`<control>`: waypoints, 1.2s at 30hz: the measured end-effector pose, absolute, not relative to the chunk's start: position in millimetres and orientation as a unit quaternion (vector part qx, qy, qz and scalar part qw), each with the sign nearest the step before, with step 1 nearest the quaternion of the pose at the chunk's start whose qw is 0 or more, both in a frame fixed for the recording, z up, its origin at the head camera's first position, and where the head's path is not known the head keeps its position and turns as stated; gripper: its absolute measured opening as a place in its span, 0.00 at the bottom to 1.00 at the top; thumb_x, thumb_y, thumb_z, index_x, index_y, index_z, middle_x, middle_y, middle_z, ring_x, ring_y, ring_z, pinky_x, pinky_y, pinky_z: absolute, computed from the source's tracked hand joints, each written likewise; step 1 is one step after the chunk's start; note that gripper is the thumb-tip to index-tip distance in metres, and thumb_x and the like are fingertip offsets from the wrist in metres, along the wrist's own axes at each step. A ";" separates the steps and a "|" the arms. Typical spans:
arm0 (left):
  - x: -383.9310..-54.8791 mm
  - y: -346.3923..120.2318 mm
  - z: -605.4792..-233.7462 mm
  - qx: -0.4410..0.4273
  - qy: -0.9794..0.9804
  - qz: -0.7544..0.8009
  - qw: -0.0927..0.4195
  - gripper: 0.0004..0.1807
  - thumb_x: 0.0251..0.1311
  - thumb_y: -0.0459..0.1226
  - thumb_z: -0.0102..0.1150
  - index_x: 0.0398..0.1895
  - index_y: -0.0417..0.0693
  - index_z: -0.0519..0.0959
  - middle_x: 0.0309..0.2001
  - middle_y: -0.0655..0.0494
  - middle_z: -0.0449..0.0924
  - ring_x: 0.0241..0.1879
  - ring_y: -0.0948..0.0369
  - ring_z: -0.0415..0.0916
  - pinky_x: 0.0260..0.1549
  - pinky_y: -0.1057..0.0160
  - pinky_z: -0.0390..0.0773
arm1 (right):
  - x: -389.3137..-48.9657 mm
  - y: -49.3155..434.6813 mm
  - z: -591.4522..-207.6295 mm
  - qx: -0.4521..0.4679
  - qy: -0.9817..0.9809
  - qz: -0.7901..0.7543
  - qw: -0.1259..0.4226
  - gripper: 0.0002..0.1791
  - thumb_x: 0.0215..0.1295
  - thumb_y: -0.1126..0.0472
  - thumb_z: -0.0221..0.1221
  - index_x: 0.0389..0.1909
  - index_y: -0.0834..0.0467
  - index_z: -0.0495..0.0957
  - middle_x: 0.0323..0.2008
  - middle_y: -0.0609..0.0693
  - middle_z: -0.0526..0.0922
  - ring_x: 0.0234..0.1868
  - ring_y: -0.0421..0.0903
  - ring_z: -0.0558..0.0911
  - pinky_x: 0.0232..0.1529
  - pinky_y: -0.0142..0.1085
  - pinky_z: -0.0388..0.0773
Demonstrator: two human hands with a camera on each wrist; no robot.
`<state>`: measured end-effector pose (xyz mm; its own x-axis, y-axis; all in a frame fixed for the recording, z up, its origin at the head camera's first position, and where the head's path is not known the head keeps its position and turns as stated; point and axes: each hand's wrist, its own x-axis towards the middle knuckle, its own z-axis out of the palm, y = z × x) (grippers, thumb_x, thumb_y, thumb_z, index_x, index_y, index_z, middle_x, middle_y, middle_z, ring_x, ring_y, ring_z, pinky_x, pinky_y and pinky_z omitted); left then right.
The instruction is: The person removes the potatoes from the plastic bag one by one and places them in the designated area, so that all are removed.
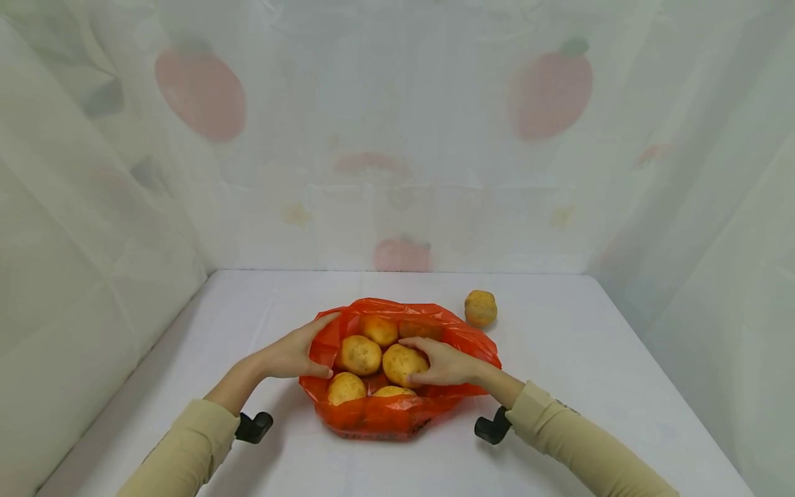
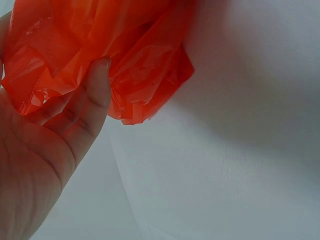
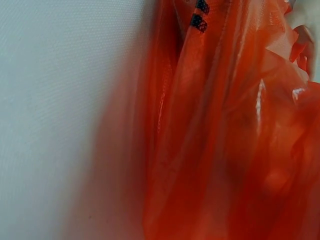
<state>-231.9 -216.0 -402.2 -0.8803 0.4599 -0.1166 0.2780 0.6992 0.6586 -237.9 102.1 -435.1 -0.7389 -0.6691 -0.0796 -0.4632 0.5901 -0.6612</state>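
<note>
Head view: two forearms reach forward from the near edge, their sleeves [image 1: 192, 438] ending above the wrists. The left hand [image 1: 292, 353] lies at the left side of a red plastic bag [image 1: 385, 417], its thumb and fingers set well apart and holding the rim; the left wrist view shows the thumb against the crumpled film. The right hand [image 1: 450, 364] reaches over the right side of the bag, fingers at the far side and thumb at the near side of a gripped potato [image 1: 399, 364], a moderately wide grasp fitted to its girth. This potato is yellow-brown, rounded and speckled, and sits inside the bag, right of its middle. Around it lie other potatoes [image 1: 360, 355], some partly hidden by the film. The bag gapes upward, glossy and creased, with dark print low on its near wall. One loose potato [image 1: 481, 308] rests on the white table [image 1: 590, 386], beyond the bag's right end and apart from it. Black wrist devices [image 1: 253, 428] show beneath both cuffs. Pale curtains [image 1: 366, 83] with faded fruit prints enclose the table. In the right wrist view, the bag's wall blocks sight of the grasp.
</note>
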 end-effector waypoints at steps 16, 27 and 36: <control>-232.3 -215.2 -401.7 0.204 0.915 0.322 0.133 0.51 0.45 0.40 0.70 0.71 0.59 0.49 0.66 0.52 0.59 0.62 0.51 0.60 0.55 0.45 0.68 | -236.8 106.4 -430.7 -0.307 0.876 -0.334 0.166 0.37 0.57 0.45 0.60 0.66 0.50 0.61 0.60 0.46 0.69 0.56 0.43 0.69 0.58 0.44 0.68; -232.2 -215.7 -400.7 0.205 0.913 0.326 0.134 0.51 0.45 0.39 0.70 0.71 0.59 0.49 0.64 0.52 0.61 0.59 0.52 0.62 0.53 0.47 0.71 | -236.5 111.0 -421.0 -0.314 0.879 -0.329 0.144 0.38 0.56 0.42 0.60 0.66 0.47 0.61 0.61 0.43 0.69 0.55 0.42 0.70 0.57 0.44 0.70; -232.0 -216.2 -400.0 0.207 0.915 0.321 0.131 0.51 0.45 0.39 0.70 0.71 0.59 0.49 0.65 0.52 0.60 0.61 0.51 0.61 0.55 0.45 0.69 | -236.7 115.1 -414.1 -0.328 0.874 -0.335 0.128 0.36 0.56 0.43 0.61 0.66 0.46 0.62 0.60 0.43 0.69 0.55 0.42 0.71 0.55 0.42 0.70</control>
